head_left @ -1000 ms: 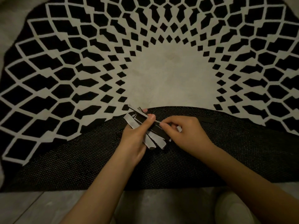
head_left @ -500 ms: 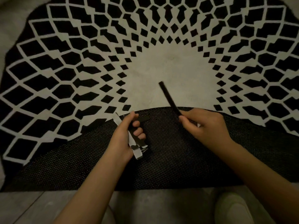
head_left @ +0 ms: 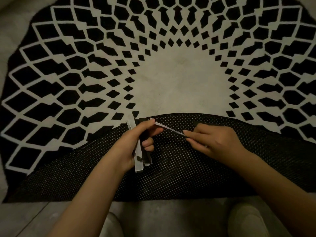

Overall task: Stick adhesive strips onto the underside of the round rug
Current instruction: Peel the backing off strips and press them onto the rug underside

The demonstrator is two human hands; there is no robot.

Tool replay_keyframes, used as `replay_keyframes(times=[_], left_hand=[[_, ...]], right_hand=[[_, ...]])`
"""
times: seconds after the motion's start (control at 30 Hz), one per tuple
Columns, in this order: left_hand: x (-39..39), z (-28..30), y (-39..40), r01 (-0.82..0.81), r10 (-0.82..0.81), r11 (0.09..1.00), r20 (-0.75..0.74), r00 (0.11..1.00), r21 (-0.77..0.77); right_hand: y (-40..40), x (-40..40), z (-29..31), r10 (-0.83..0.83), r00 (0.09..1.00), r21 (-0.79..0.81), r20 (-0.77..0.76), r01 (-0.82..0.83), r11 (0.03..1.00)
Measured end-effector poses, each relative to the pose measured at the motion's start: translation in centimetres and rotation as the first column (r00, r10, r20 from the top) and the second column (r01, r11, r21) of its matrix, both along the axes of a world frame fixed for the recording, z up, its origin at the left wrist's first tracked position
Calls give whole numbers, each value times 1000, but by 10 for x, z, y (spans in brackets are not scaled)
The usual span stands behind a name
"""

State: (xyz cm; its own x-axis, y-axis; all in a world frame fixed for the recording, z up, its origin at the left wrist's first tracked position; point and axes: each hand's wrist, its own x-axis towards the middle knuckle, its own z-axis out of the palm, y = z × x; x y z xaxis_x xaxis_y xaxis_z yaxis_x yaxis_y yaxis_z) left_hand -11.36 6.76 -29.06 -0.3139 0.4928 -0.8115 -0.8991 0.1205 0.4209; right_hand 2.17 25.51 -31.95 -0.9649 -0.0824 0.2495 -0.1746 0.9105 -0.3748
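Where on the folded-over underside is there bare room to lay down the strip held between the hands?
Bare mesh underside lies between the hands and the floor-side fold, and right of the right hand. It is crowded around the left hand, which grips the strip bundle while both hands pinch the single strip. A dark strip already lies near the folded edge.

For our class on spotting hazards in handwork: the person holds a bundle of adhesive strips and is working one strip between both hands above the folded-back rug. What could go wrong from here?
1. The single strip hangs between the left hand and right hand; once exposed, it might curl and stick to itself.
2. The left hand also grips the bundle of strips, which might slip.
3. The folded-back rug underside might flop over again.
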Motion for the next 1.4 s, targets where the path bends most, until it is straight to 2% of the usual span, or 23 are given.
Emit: replay_keyframes(times=[0.1,0.17,0.2,0.27,0.33,0.37,0.43,0.57,0.67,0.8,0.9,1.03,1.2,1.4], left_hand=[[0,-4,1,-30,27,998,-45,999,-62],[2,-7,1,-62,48,990,-111,993,-123],[4,-8,1,-78,55,985,-144,988,-156],[7,-10,2,-100,56,972,-206,977,-212],[9,-9,4,-107,41,962,-256,966,-250],[10,-9,4,-104,28,958,-275,961,-267],[11,-9,6,-75,-23,950,-308,951,-303],[15,-6,9,-35,-82,948,-347,934,-317],[17,-4,13,-94,-35,946,-387,921,-311],[17,-2,15,-126,-48,933,-465,884,-336],[18,1,15,-45,-143,940,-509,849,-339],[21,4,17,103,-275,930,-482,832,-353],[23,7,18,214,-363,910,-434,825,-355],[23,8,17,248,-379,912,-439,815,-327]], right_hand=[[-3,-1,0,-126,991,-109,50,131,985],[-7,-4,4,-276,944,-224,180,312,923],[-10,-7,8,-349,898,-289,269,421,860],[-12,-13,15,-435,770,-448,467,630,634],[-14,-20,21,-370,690,-557,622,722,410],[-16,-23,24,-311,684,-590,660,728,348],[-21,-28,28,-236,690,-632,684,722,282],[-25,-32,28,-299,649,-630,699,757,171],[-23,-31,27,-260,609,-572,749,793,210],[-19,-27,24,-249,588,-452,770,777,438],[-18,-27,24,-356,654,-464,668,740,487],[-20,-30,31,-307,790,-579,531,602,550],[-23,-31,32,-238,840,-565,487,511,648],[-22,-27,25,-194,887,-501,418,404,765]])
